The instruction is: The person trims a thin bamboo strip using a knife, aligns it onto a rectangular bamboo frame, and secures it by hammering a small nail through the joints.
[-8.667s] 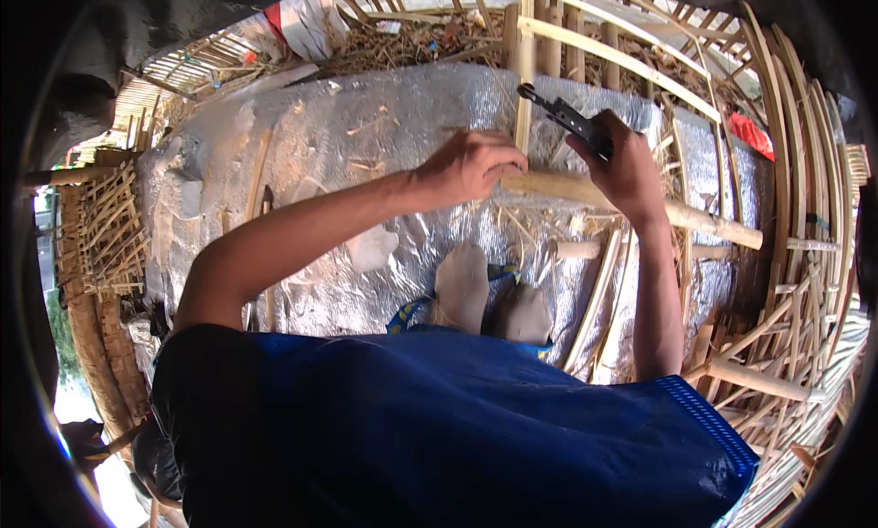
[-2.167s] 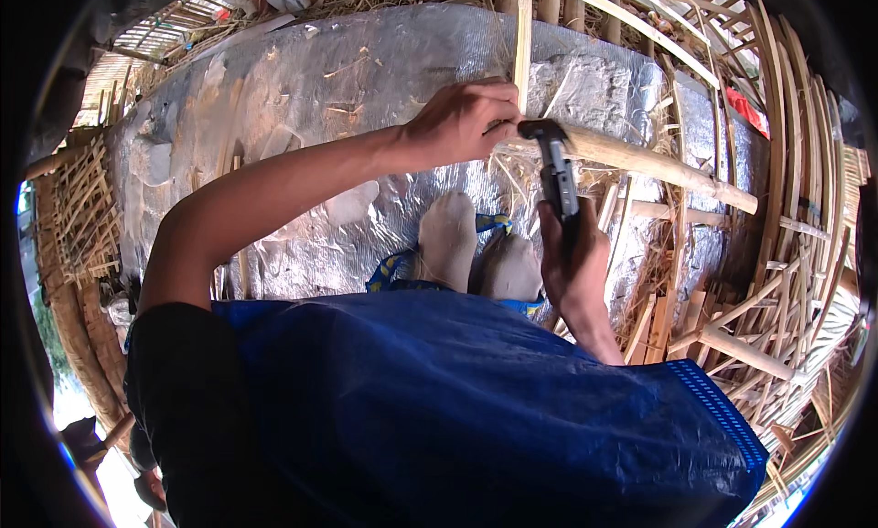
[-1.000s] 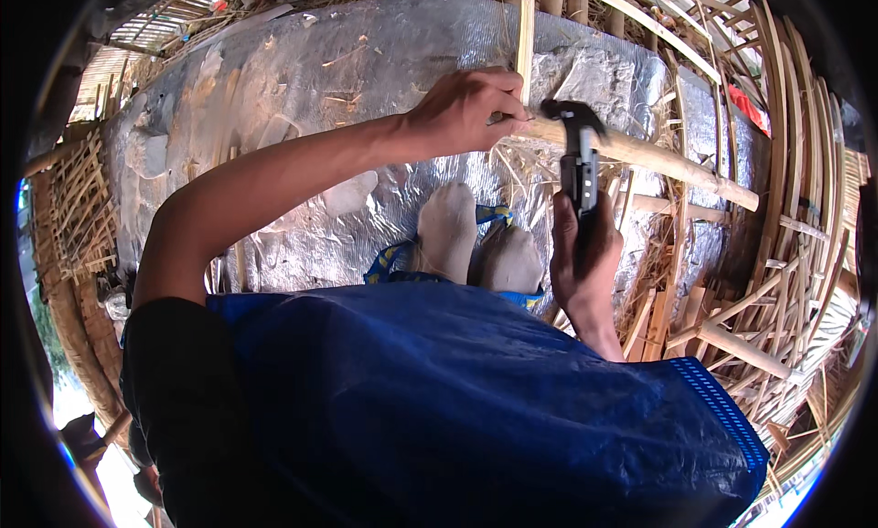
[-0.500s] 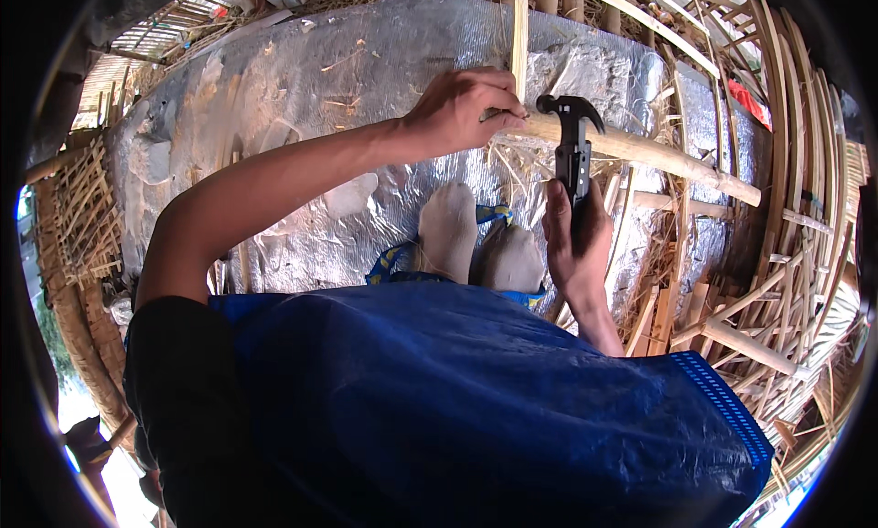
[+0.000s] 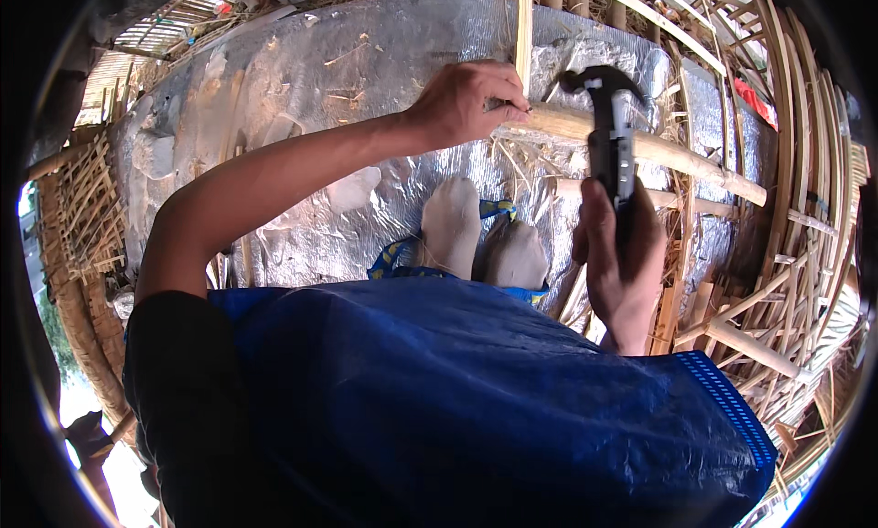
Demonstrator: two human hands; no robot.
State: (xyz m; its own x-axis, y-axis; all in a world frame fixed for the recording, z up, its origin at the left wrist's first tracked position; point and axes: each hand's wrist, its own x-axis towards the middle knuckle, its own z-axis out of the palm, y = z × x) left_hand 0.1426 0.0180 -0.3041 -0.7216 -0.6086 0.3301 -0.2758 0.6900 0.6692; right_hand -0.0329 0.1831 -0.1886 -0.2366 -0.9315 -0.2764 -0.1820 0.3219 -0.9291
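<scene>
My left hand (image 5: 462,105) is closed in a pinch beside the left end of a round bamboo pole (image 5: 681,156). A tiny dark tip pokes out at the fingertips, like a nail; most of it is hidden by the fingers. In my right hand (image 5: 626,276) is a black claw hammer (image 5: 611,139), gripped by its handle with the head up. The hammer passes in front of the pole, to the right of my left hand, and is slightly blurred. An upright pale bamboo strip (image 5: 524,38) meets the pole near my left fingertips.
Silvery foil sheeting (image 5: 274,98) covers the surface under the pole. My two feet in pale socks (image 5: 450,226) rest on it, below a blue cloth (image 5: 457,372). Bundled bamboo strips (image 5: 796,125) stand at the right, and a woven bamboo panel (image 5: 91,208) is at the left.
My right hand has swung the hammer to the right, away from my left hand, and its head sits slightly higher. The left hand keeps its pinch at nearly the same place.
</scene>
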